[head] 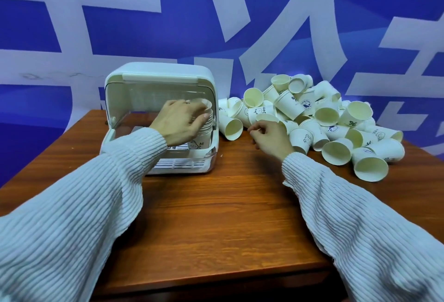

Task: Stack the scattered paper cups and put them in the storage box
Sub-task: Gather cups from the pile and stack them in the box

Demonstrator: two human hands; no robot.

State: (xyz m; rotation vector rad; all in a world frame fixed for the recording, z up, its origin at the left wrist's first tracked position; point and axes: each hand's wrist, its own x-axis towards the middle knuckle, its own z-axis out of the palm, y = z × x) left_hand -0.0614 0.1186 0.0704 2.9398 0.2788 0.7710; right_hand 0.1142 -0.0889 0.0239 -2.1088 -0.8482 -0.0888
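Fingers (192,119) of the left hand (177,123) curl round a stack of paper cups (204,126) standing inside the open storage box (158,73) at centre-left, while the right hand (269,138), loosely curled and holding nothing, rests beside the scattered cups (331,119) heaped at centre-right on the wooden table (216,205).

Cup stack (206,121), seemingly inside box (158,73)

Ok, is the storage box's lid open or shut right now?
Open. The storage box has its clear front lid swung up, and the left hand reaches inside holding a cup stack.
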